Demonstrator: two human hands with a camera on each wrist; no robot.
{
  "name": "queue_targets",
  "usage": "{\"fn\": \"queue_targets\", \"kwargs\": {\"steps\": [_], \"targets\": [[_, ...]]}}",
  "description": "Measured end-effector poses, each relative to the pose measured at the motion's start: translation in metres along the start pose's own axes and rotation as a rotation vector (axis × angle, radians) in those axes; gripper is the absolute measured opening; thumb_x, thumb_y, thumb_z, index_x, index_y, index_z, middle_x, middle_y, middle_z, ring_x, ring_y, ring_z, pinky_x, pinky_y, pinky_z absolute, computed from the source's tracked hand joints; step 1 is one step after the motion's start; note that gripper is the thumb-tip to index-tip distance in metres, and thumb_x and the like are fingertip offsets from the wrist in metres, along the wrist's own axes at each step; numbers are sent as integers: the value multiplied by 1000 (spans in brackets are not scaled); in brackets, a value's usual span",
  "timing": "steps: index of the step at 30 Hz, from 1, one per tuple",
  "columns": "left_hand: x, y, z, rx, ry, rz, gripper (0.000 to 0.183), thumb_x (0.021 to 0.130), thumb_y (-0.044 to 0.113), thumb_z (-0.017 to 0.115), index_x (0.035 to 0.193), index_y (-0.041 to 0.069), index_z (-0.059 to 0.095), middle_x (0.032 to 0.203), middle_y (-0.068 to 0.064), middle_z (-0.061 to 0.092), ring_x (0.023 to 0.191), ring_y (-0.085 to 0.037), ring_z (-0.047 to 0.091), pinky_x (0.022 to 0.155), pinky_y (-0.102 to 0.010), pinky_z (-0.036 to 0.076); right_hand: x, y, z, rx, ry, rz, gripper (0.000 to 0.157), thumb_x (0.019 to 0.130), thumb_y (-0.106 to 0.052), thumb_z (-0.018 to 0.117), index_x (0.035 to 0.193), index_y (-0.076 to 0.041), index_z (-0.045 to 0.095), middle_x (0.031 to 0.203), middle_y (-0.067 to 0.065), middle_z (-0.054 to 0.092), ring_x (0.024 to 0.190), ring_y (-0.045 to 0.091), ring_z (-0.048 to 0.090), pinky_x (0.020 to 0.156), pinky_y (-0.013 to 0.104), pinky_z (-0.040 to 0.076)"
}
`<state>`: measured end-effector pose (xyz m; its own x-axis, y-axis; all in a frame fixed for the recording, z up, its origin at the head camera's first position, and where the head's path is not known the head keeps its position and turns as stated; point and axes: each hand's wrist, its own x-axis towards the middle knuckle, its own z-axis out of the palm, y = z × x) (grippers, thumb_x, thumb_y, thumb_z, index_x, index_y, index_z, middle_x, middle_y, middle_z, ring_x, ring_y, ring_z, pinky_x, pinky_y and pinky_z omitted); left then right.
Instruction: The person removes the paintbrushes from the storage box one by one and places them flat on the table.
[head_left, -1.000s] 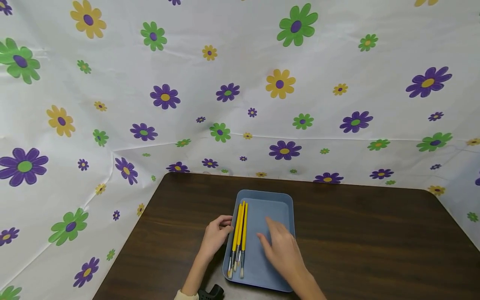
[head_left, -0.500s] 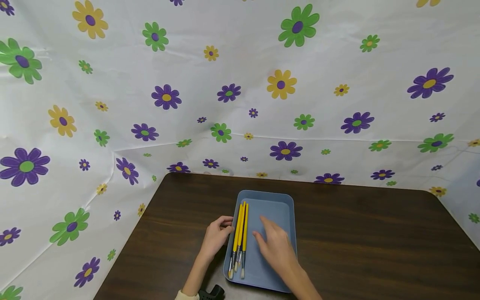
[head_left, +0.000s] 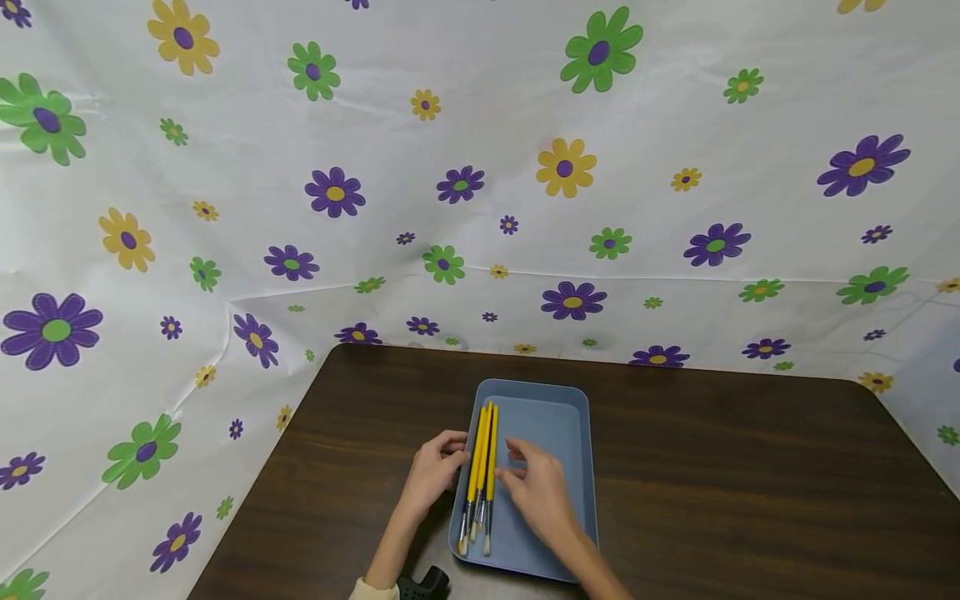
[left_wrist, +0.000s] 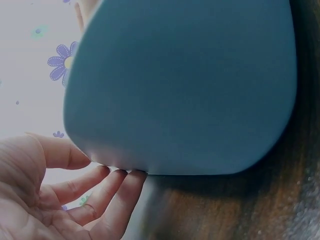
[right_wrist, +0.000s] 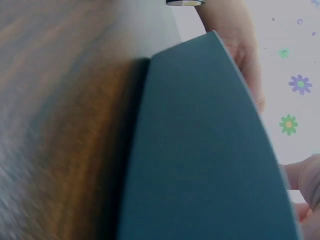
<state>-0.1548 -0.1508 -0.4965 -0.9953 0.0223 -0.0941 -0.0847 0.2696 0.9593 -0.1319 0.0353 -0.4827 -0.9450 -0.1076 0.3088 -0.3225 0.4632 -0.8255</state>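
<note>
A blue-grey tray (head_left: 536, 500) lies on the dark wooden table. Several yellow-handled paintbrushes (head_left: 481, 467) rest along its left side, bristles toward the person. My left hand (head_left: 432, 471) is at the tray's left edge; in the left wrist view its fingertips (left_wrist: 132, 177) touch the tray's outer wall. Over the tray hovers my right hand (head_left: 538, 490), thumb and fingers loosely bent and apart, close to the right of the brushes with nothing held. In the right wrist view the tray wall (right_wrist: 200, 150) hides most of that hand.
The brown table (head_left: 735, 467) extends to both sides of the tray. A white flowered cloth (head_left: 637, 200) hangs behind and at the left. Near the left wrist is a small black object (head_left: 426, 583).
My right hand has moved left across the tray toward the brushes, its fingers bending more. The left hand stays at the tray's edge, and the brushes keep their places.
</note>
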Motion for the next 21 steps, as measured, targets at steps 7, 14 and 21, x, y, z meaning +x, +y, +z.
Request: {"fn": "queue_targets", "kwargs": {"steps": [7, 14, 21], "targets": [[0, 0, 0, -20, -10, -20, 38, 94, 10, 67, 129, -5, 66, 110, -15, 66, 86, -20, 65, 60, -36, 62, 0, 6, 8, 111, 11, 129, 43, 80, 11, 80, 120, 15, 65, 113, 29, 69, 100, 41, 72, 78, 35, 62], [2, -1, 0, -4, -1, -16, 37, 94, 10, 67, 128, -5, 66, 109, -15, 66, 85, -20, 64, 58, -36, 60, 2, 9, 12, 120, -14, 189, 46, 79, 9, 79, 122, 17, 64, 111, 27, 71, 100, 38, 72, 82, 41, 61], [2, -1, 0, -1, -6, -15, 37, 95, 10, 66, 128, -5, 66, 109, -15, 66, 89, -21, 66, 59, -36, 61, 4, 11, 14, 120, -46, 238, 46, 78, 6, 80, 120, 16, 65, 107, 23, 73, 96, 35, 73, 83, 47, 60]]}}
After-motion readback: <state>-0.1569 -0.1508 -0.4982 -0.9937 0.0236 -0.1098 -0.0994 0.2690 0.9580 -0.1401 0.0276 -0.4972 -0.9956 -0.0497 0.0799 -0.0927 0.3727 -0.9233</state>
